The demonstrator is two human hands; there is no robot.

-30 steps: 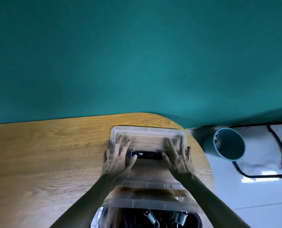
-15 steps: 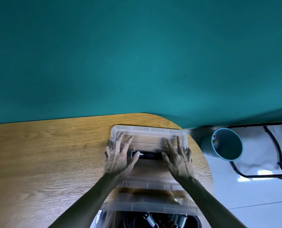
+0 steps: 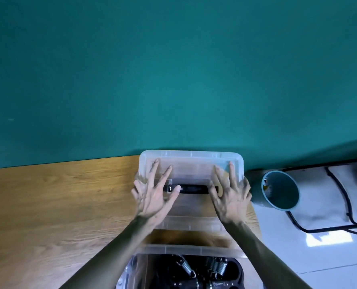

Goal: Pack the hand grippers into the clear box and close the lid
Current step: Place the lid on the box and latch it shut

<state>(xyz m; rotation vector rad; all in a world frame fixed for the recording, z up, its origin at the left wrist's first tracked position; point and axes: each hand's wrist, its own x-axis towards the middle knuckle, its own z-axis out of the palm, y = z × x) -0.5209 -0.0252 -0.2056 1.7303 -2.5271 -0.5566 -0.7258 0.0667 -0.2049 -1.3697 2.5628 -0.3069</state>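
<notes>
Pressing flat on the lid point(image 3: 191, 163), both hands lie with fingers spread. The left hand point(image 3: 152, 197) covers the lid's left part, its fingers fanned toward the far left corner, its thumb touching the left end of the black handle point(image 3: 191, 188) set across the lid's middle. The right hand point(image 3: 229, 199) mirrors it on the right part, thumb at the handle's right end, outer fingers reaching over the lid's right edge. Neither grip is clenched; each is released and splayed, palm down on the clear plastic, with nothing clasped.

The lid lies on the table point(image 3: 58, 205), at its far right end, with its far edge reaching the table's far edge against the teal wall point(image 3: 173, 69). Just near of it, at the bottom of the view, stands the clear box point(image 3: 186, 250), uncovered. Inside it lie the grippers point(image 3: 215, 268), black handles with steel coil springs showing, partly cut off by the frame's bottom edge. Both forearms pass over the box's sides on the way to the lid.

Right of the table, on the pale floor point(image 3: 288, 257), a teal bin point(image 3: 279, 190) stands close to the table's rounded end. Black cables point(image 3: 349, 205) loop over a white mat point(image 3: 323, 197) further right.
</notes>
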